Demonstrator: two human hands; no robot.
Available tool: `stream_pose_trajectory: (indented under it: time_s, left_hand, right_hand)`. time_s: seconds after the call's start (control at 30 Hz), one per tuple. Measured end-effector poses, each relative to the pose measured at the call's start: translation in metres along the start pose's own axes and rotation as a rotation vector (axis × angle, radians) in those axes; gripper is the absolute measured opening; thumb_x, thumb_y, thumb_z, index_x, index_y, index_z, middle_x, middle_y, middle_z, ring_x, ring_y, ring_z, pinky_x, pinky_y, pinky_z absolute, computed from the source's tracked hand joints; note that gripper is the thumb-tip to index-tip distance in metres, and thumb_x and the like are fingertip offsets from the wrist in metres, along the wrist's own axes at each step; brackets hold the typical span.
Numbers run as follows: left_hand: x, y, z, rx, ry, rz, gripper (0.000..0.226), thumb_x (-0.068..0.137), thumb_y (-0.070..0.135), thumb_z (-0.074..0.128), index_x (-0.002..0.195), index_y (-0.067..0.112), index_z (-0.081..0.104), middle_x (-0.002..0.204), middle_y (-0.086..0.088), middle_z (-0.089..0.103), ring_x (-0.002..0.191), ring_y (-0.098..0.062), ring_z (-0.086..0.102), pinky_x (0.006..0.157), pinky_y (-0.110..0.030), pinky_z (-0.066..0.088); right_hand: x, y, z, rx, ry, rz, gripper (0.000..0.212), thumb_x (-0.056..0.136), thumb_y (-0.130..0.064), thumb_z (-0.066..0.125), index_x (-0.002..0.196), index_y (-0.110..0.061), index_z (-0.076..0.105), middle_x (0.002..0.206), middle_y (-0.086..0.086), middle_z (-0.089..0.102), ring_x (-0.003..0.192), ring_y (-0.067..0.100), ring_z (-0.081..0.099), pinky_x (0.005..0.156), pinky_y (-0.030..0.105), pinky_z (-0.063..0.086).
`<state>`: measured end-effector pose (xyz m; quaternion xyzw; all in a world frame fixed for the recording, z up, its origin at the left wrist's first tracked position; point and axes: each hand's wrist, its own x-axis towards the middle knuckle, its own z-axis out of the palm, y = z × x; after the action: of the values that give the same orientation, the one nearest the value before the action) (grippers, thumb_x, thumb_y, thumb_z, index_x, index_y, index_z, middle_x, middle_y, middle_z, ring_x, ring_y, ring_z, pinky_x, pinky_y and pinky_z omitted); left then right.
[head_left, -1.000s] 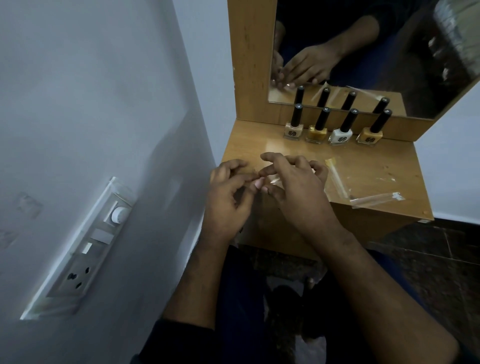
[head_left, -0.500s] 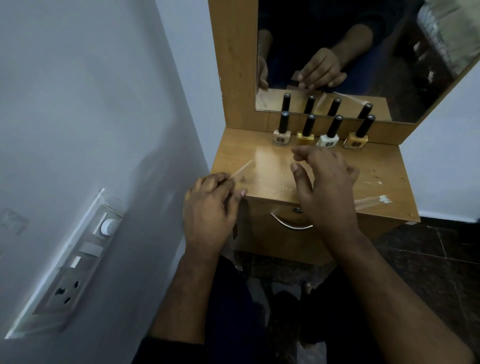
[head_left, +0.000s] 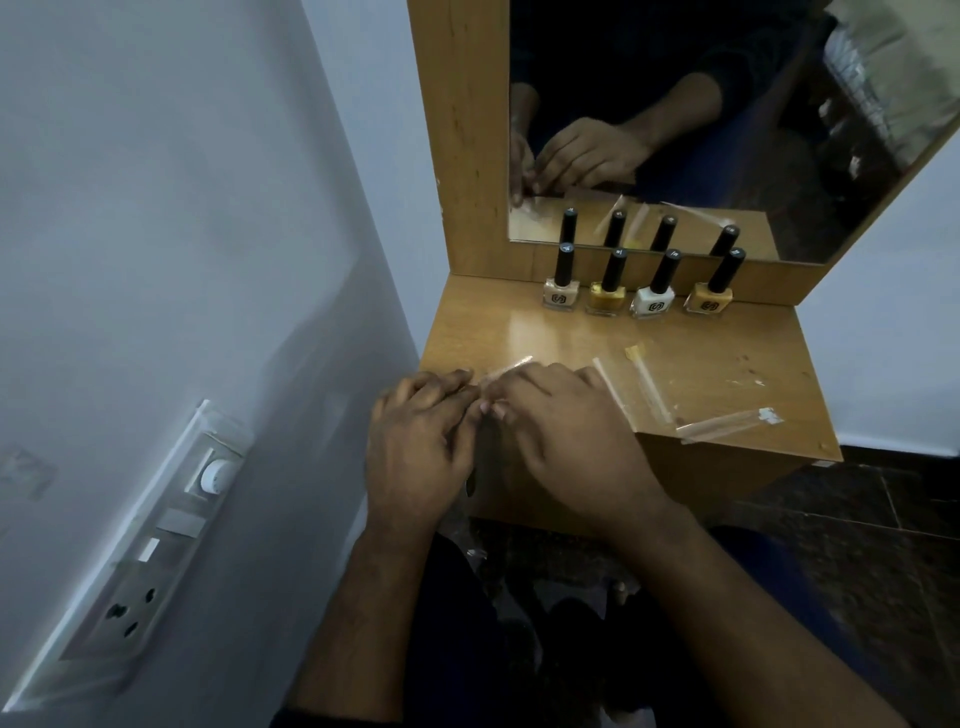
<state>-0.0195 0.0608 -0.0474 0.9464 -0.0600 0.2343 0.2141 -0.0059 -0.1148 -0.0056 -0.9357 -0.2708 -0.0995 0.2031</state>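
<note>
My left hand (head_left: 415, 447) and my right hand (head_left: 576, 441) meet at the front left edge of a small wooden dresser top (head_left: 571, 338). Between their fingertips they pinch a thin clear plastic strip (head_left: 511, 366), whose far end sticks out over the wood. Both hands have curled fingers. Two more clear plastic sleeves lie on the top: one (head_left: 649, 384) just right of my right hand, another (head_left: 727, 423) by the front right edge.
Several nail polish bottles (head_left: 605, 286) with black caps stand in a row at the back, below a mirror (head_left: 727, 130) in a wooden frame. A white wall with a switch and socket panel (head_left: 156, 545) is close on the left. Dark floor (head_left: 883, 519) lies to the right.
Half a second ago my hands were apart, the left holding the strip alone and the right over the middle of the top. Now the right has come back left to the strip.
</note>
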Motion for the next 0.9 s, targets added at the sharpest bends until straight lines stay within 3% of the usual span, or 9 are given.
stream_pose_trajectory:
  time_s: [0.17, 0.33, 0.47, 0.57, 0.7, 0.83, 0.9]
  left_hand:
    - [0.007, 0.001, 0.0, -0.062, -0.047, 0.006, 0.031, 0.1, 0.034, 0.055, 0.118, 0.022, 0.078, 0.135, -0.001, 0.068, 0.12, -0.028, 0.057, 0.093, -0.047, 0.047]
    - [0.022, 0.01, -0.001, 0.015, -0.101, -0.084, 0.03, 0.102, 0.041, 0.051, 0.111, 0.033, 0.079, 0.16, -0.007, 0.039, 0.136, -0.034, 0.036, 0.102, -0.054, 0.038]
    - [0.033, 0.023, 0.006, 0.068, -0.167, -0.115, 0.031, 0.102, 0.041, 0.049, 0.119, 0.038, 0.074, 0.165, -0.006, 0.031, 0.141, -0.035, 0.031, 0.107, -0.058, 0.033]
    - [0.039, 0.028, 0.008, 0.098, -0.172, -0.118, 0.033, 0.102, 0.04, 0.048, 0.125, 0.035, 0.071, 0.16, -0.004, 0.039, 0.139, -0.031, 0.034, 0.106, -0.056, 0.032]
    - [0.032, 0.035, 0.008, 0.106, -0.21, -0.062, 0.037, 0.096, 0.037, 0.051, 0.122, 0.023, 0.073, 0.136, -0.001, 0.062, 0.125, -0.025, 0.049, 0.101, -0.046, 0.028]
    - [0.023, 0.037, 0.008, 0.101, -0.157, -0.024, 0.044, 0.093, 0.038, 0.043, 0.119, 0.021, 0.074, 0.121, 0.001, 0.068, 0.112, -0.022, 0.057, 0.096, -0.037, 0.024]
    - [0.022, 0.037, 0.008, 0.084, -0.118, 0.0, 0.043, 0.092, 0.036, 0.042, 0.115, 0.021, 0.075, 0.113, 0.003, 0.069, 0.107, -0.021, 0.058, 0.095, -0.037, 0.026]
  right_hand:
    - [0.002, -0.002, 0.008, -0.071, -0.047, 0.033, 0.029, 0.104, -0.028, 0.048, 0.13, -0.021, 0.057, 0.122, -0.005, 0.068, 0.109, 0.02, 0.055, 0.086, 0.035, 0.03]
    - [0.004, -0.002, 0.011, -0.135, -0.031, 0.095, 0.035, 0.101, -0.031, 0.053, 0.135, -0.022, 0.053, 0.118, -0.006, 0.067, 0.106, 0.019, 0.054, 0.084, 0.037, 0.026]
    - [0.005, -0.005, 0.013, -0.146, 0.015, 0.163, 0.04, 0.102, -0.028, 0.053, 0.141, -0.019, 0.047, 0.114, -0.006, 0.068, 0.105, 0.019, 0.052, 0.085, 0.037, 0.027]
    - [0.009, -0.004, 0.014, -0.123, 0.036, 0.233, 0.04, 0.106, -0.028, 0.047, 0.144, -0.015, 0.044, 0.119, -0.004, 0.068, 0.107, 0.021, 0.052, 0.085, 0.038, 0.027]
    - [0.018, -0.004, 0.02, -0.128, 0.022, 0.283, 0.048, 0.102, -0.024, 0.049, 0.148, -0.013, 0.041, 0.126, -0.001, 0.067, 0.115, 0.024, 0.049, 0.087, 0.041, 0.027]
    - [0.021, -0.002, 0.022, -0.145, -0.004, 0.291, 0.047, 0.101, -0.024, 0.051, 0.147, -0.013, 0.044, 0.13, 0.001, 0.066, 0.114, 0.024, 0.049, 0.087, 0.042, 0.035]
    - [0.019, 0.0, 0.022, -0.136, -0.03, 0.278, 0.047, 0.104, -0.025, 0.047, 0.149, -0.014, 0.041, 0.142, 0.001, 0.059, 0.118, 0.024, 0.047, 0.092, 0.042, 0.035]
